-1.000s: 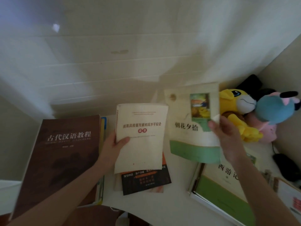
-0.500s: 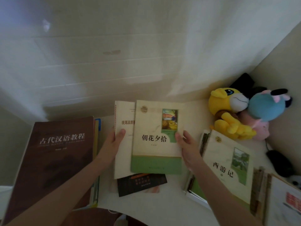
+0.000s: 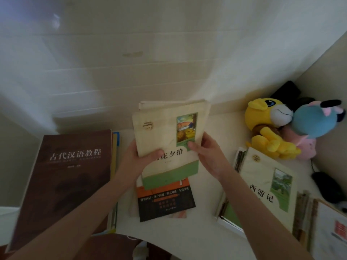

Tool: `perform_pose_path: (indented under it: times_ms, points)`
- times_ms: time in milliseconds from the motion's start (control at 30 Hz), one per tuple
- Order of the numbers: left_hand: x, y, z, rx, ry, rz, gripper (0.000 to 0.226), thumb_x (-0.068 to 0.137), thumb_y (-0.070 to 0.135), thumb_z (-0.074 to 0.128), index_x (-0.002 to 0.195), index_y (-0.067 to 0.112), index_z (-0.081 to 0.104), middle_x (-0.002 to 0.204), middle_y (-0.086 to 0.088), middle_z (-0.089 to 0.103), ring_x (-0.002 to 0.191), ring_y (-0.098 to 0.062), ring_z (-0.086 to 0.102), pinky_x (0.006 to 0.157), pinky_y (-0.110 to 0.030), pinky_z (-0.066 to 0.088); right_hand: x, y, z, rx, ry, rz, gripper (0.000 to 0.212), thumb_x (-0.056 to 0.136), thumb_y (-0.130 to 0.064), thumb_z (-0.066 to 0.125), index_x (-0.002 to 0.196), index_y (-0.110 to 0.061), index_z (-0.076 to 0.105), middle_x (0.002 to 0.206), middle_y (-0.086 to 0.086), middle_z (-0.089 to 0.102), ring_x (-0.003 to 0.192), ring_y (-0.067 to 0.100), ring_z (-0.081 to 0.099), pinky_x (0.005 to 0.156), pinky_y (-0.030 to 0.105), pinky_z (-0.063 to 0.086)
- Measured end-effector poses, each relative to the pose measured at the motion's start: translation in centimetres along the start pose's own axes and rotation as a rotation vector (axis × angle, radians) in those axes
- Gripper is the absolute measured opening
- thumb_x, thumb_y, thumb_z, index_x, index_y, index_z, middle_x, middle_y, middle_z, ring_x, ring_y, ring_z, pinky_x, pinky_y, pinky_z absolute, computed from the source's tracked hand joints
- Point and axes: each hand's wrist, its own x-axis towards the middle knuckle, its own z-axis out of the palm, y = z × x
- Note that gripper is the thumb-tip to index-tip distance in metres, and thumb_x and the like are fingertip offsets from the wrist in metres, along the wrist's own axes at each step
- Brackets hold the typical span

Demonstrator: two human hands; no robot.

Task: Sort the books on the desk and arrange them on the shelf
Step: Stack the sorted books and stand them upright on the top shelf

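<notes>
A cream and green book (image 3: 167, 136) lies stacked on top of a plain cream booklet (image 3: 169, 104), of which only the top edge shows. My left hand (image 3: 140, 160) grips the left edge of both, thumb over the cover. My right hand (image 3: 208, 156) holds the right edge, thumb on the cover. Both are lifted above a black and orange book (image 3: 165, 201) that lies flat on the white desk (image 3: 202, 228).
A thick brown book (image 3: 67, 177) tops a pile at the left. A second cream and green book (image 3: 270, 186) lies on a pile at the right with more books beside it. Yellow (image 3: 268, 126) and blue (image 3: 315, 119) plush toys fill the back right corner. A black mouse (image 3: 326, 186) lies near the right wall.
My right hand slid the green book leftward until it covers the cream booklet. My left thumb shifted onto the green book's cover, so both hands now hold the two together.
</notes>
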Motion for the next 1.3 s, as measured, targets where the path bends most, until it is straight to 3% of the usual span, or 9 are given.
perform_pose_path:
  times_ms: [100,233,367,533,633,733,833,1133,1300]
  points:
    - [0.4,0.1,-0.2,0.031,0.052,-0.009,0.068,0.046,0.041,0.087,0.108,0.025,0.066,0.105,0.006,0.072,0.099,-0.009,0.067,0.081,-0.032,0.056,-0.9,-0.7,0.5,-0.072,0.052,-0.114,0.048,0.075,-0.013,0.079,0.118,-0.006,0.058,0.113,0.014,0.069,0.103,0.032,0.066,0.085,0.042,0.056]
    - [0.1,-1.0,-0.7,0.108,0.030,-0.041,0.053,0.041,0.048,0.084,0.091,0.041,0.069,0.102,0.009,0.072,0.102,-0.013,0.066,0.089,-0.047,0.053,-2.5,2.1,0.7,-0.180,0.103,-0.045,0.036,0.081,-0.003,0.069,0.114,-0.013,0.058,0.110,0.002,0.072,0.102,0.021,0.068,0.080,0.032,0.056]
    - [0.0,-1.6,-0.9,0.155,-0.008,-0.075,0.092,0.030,0.059,0.088,0.111,0.024,0.061,0.108,0.007,0.069,0.105,-0.009,0.064,0.091,-0.043,0.053,-2.4,3.1,0.7,-0.268,0.089,0.001,0.043,0.082,-0.005,0.070,0.121,-0.012,0.057,0.118,0.002,0.069,0.111,0.021,0.065,0.091,0.037,0.054]
    - [0.2,-0.7,-0.7,0.191,0.012,-0.080,0.044,0.066,0.024,0.084,0.103,0.029,0.060,0.102,0.007,0.069,0.095,-0.011,0.067,0.079,-0.031,0.057,-1.6,2.3,0.6,-0.222,0.113,0.022,0.039,0.082,-0.014,0.074,0.118,-0.012,0.060,0.115,0.005,0.070,0.108,0.023,0.065,0.090,0.035,0.053]
    - [0.8,1.9,-1.3,0.203,-0.030,-0.018,0.032,0.074,0.020,0.077,0.100,0.031,0.062,0.095,0.012,0.069,0.080,0.000,0.067,0.067,-0.019,0.056,-1.2,2.0,-1.5,-0.086,0.179,0.091,0.066,0.077,-0.038,0.076,0.132,-0.013,0.051,0.126,0.009,0.063,0.115,0.025,0.061,0.094,0.039,0.051]
    - [1.7,5.6,-2.8,0.252,0.000,0.081,0.030,0.072,0.025,0.077,0.097,0.033,0.063,0.087,0.017,0.068,0.075,0.004,0.067,0.064,-0.018,0.056,-1.3,5.1,-2.0,-0.423,0.334,0.416,0.072,0.074,-0.033,0.079,0.135,-0.011,0.046,0.131,0.012,0.057,0.117,0.026,0.056,0.087,0.035,0.048]
    - [2.9,7.4,-4.1,0.267,0.076,0.137,0.028,0.072,0.022,0.079,0.093,0.033,0.064,0.086,0.016,0.069,0.075,0.003,0.067,0.064,-0.019,0.055,-1.6,9.3,-0.2,-0.823,0.276,0.587,0.080,0.072,-0.042,0.082,0.133,-0.007,0.044,0.126,0.007,0.056,0.118,0.026,0.052,0.102,0.039,0.042]
    - [3.4,7.3,-6.2,0.131,0.156,0.123,0.028,0.073,0.013,0.077,0.091,0.029,0.064,0.072,0.022,0.071,0.073,0.002,0.069,0.059,-0.016,0.055,-1.3,8.8,1.2,-0.830,0.298,0.522,0.038,0.077,-0.016,0.078,0.103,-0.009,0.051,0.106,0.007,0.063,0.092,0.019,0.060,0.076,0.030,0.050]
    - [3.5,8.2,-7.2,0.058,0.175,0.171,0.041,0.070,0.011,0.077,0.097,0.033,0.057,0.083,0.021,0.072,0.079,-0.001,0.070,0.059,-0.019,0.056,-2.7,7.4,0.0,-0.777,0.284,0.455,0.021,0.085,-0.018,0.070,0.097,-0.016,0.053,0.098,0.005,0.067,0.087,0.022,0.067,0.084,0.041,0.057]
